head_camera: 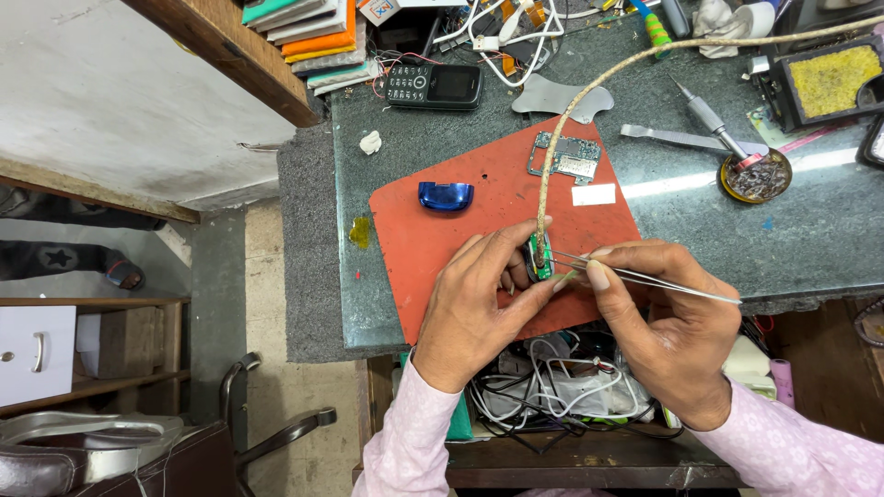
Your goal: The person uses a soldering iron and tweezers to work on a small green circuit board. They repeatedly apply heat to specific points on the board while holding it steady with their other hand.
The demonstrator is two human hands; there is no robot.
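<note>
Head view: your left hand (479, 299) pinches a small green circuit board (543, 262) over the near edge of the red mat (460, 248). Your right hand (668, 317) grips tweezers (645, 279), their tips touching the board. A braided cord (589, 92) runs far-right from it. Open mat lies left, around the blue cap (446, 195); a larger circuit board (566, 158) sits at the far edge.

Two bare hands and pale pink sleeves

The left hand (474, 308) and right hand (668, 331) are seen bare, without rings or gloves. Both arms are covered to the wrists by long sleeves (405, 433) of light pink cloth, faintly patterned and loosely cuffed.
</note>
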